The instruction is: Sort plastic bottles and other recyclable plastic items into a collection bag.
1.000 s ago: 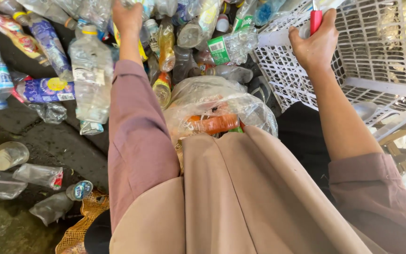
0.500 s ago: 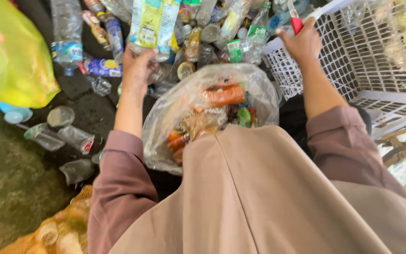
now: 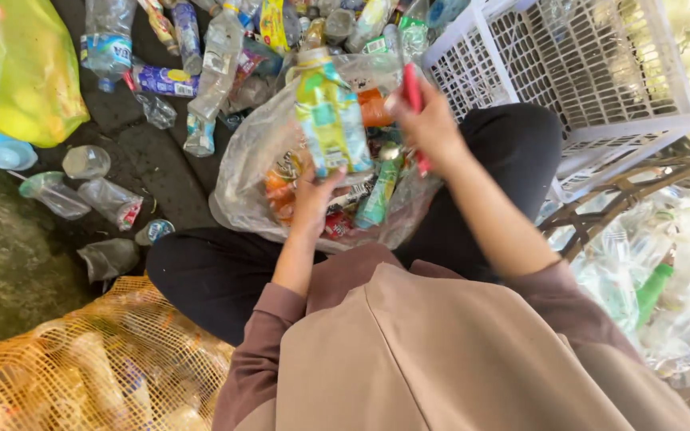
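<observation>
I look down from the head camera at my lap, seated on dark ground among plastic waste. At far left lies a yellow bag (image 3: 17,72), with crushed clear cups (image 3: 81,191) just right of it. Below them, at the bottom left corner, sits an orange mesh sack (image 3: 97,367) stuffed with bottles. Along the top edge a pile of bottles (image 3: 201,56) is spread out. In the middle, a clear bag (image 3: 249,172) of bottles rests against my legs. My left hand (image 3: 313,199) is closed around the base of a bottle (image 3: 329,112) with a yellow and blue label (cap pointing away from me), held upright above that bag. Just right of it, my right hand (image 3: 433,128) is closed on a thin red tool (image 3: 414,100); I cannot tell what kind. The two hands are near each other but apart. At upper right a white lattice basket (image 3: 600,88) lies tipped on its side, touching my right knee.
</observation>
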